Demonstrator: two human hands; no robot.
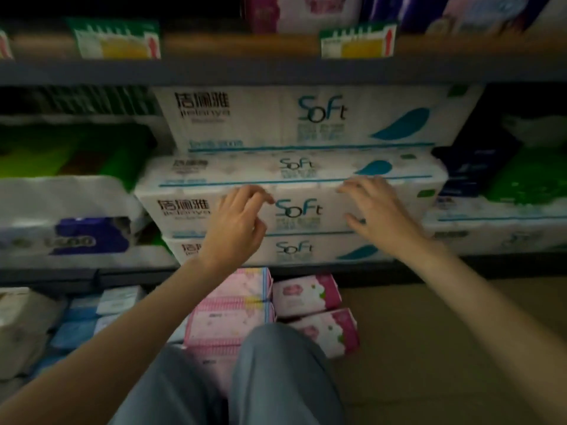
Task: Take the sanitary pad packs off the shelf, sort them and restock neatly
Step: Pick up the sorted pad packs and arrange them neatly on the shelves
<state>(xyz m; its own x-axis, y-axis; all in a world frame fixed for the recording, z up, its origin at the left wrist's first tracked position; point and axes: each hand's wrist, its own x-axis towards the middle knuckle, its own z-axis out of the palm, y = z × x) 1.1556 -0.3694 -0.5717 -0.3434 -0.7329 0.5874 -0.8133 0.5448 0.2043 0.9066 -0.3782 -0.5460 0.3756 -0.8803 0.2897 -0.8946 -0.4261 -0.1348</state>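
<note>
- A person's left hand (237, 220) hovers at centre frame before a stack of white "Soft" packs (294, 210), fingers loosely curled and holding nothing.
- The right hand (379, 210), just right of centre, reaches to the same stack with fingers spread and relaxed; the fingertips lie at the top front edge of the middle pack, though the blur leaves it unclear whether they touch.
- The white packs sit piled on the shelf (276, 73) across the middle of the frame, with a taller one of the same brand behind them.
- Pink sanitary pad packs (233, 314) lie stacked on the floor at lower centre, just beyond the person's knee (276, 363) in grey-blue trousers.
- Two white-and-magenta packs (310, 297) rest just beside them to the right, one in front of the other.
- Blue and white packs (92, 317) lie at lower left.
- Green-and-yellow price tags (357, 41) hang on the shelf edge along the top of the frame.
</note>
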